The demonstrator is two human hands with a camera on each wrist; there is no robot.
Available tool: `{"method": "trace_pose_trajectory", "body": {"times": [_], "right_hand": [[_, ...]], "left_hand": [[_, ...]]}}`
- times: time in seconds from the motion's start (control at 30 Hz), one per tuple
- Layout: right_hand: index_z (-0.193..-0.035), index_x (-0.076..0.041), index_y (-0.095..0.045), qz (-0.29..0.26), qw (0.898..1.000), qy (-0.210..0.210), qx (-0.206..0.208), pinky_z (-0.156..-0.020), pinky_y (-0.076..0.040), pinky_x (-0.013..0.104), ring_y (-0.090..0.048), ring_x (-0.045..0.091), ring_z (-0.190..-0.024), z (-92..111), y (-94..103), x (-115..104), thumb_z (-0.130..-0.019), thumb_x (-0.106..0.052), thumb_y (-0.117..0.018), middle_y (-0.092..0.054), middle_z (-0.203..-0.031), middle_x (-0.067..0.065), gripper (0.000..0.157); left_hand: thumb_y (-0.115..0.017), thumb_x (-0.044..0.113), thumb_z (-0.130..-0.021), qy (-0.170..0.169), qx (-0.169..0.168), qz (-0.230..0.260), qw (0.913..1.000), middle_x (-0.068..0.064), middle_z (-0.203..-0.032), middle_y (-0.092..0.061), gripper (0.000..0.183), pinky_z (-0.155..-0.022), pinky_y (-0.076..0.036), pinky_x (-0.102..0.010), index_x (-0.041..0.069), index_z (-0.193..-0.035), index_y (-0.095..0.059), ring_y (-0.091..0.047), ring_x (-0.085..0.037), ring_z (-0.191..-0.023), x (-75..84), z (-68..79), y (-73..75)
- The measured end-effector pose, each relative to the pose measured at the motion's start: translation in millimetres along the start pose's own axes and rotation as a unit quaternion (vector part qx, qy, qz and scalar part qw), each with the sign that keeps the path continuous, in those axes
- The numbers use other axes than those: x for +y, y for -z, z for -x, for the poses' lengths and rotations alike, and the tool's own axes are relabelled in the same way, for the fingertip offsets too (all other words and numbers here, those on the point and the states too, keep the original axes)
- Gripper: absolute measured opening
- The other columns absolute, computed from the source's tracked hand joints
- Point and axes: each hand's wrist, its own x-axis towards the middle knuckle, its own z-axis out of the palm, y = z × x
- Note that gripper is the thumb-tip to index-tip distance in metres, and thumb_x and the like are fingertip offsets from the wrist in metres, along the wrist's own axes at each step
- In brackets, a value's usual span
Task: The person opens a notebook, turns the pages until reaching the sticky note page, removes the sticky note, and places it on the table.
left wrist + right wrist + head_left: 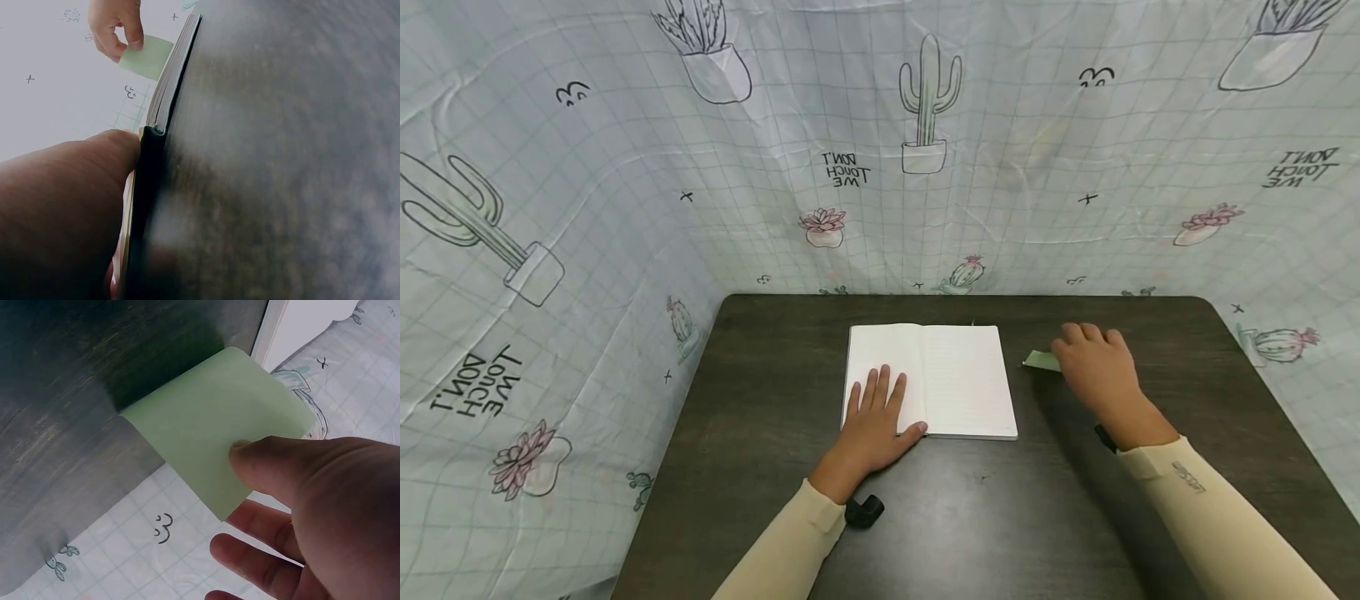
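An open notebook (pixel 968 375) with a blank left page and a faintly lined right page lies on the dark table. My left hand (pixel 874 425) rests flat on the left page, fingers spread, thumb near the lower edge by the spine. To the right of the notebook, my right hand (pixel 1097 367) pinches a green sticky note (pixel 206 419) between thumb and fingers, held above the table. In the left wrist view the sticky note (pixel 147 57) shows beyond the notebook's edge (pixel 178 69).
The dark wooden table (pixel 775 367) has rounded back corners. A white grid cloth (pixel 1015 150) printed with cacti and potted plants hangs behind it and at both sides. Each wrist bears a black strap or device (pixel 865 511).
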Motion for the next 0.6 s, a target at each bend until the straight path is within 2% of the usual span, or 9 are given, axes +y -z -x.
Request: {"method": "trace_pose_trajectory", "body": {"times": [0.2,0.33,0.5,0.6], "right_hand": [[-0.128,-0.002,-0.072,0.015,1.000,0.017,-0.007,-0.098,-0.046,0.068,-0.053,0.050,-0.133,0,-0.7,-4,-0.095,0.002,-0.080,-0.056,-0.145,0.029,0.035],[-0.125,-0.003,-0.073,0.013,1.000,0.019,-0.006,-0.095,-0.047,0.067,-0.056,0.049,-0.130,3,-4.4,-8,-0.094,0.002,-0.080,-0.059,-0.141,0.027,0.032],[-0.120,-0.006,-0.075,0.015,1.000,0.027,0.002,-0.091,-0.048,0.064,-0.060,0.046,-0.122,9,-12.9,-13,-0.094,0.000,-0.082,-0.066,-0.128,0.023,0.028],[-0.124,-0.010,-0.075,-0.003,0.999,0.034,-0.013,-0.090,-0.049,0.063,-0.064,0.042,-0.120,14,-18.4,-18,-0.097,-0.004,-0.079,-0.070,-0.125,0.018,0.028]], "left_hand": [[-0.036,0.076,-0.107,-0.003,0.001,-0.001,1.0000,-0.010,-0.182,0.005,0.094,-0.133,0.003,-0.058,0.020,-0.176,-0.009,0.008,-0.029,-0.168,-0.2,-0.4,-0.6],[-0.036,0.076,-0.106,-0.002,-0.002,-0.006,1.0000,-0.010,-0.182,0.007,0.094,-0.133,0.003,-0.058,0.020,-0.176,-0.007,0.009,-0.029,-0.168,0.5,-0.4,-0.3],[-0.036,0.077,-0.106,0.001,0.001,-0.011,0.9999,-0.010,-0.182,0.006,0.094,-0.133,0.003,-0.058,0.020,-0.176,-0.007,0.009,-0.029,-0.168,0.1,-0.8,-1.4],[-0.036,0.076,-0.106,0.001,0.002,-0.011,0.9999,-0.010,-0.182,0.006,0.094,-0.133,0.002,-0.058,0.020,-0.176,-0.008,0.008,-0.029,-0.168,-0.1,-0.9,-1.9]]}}
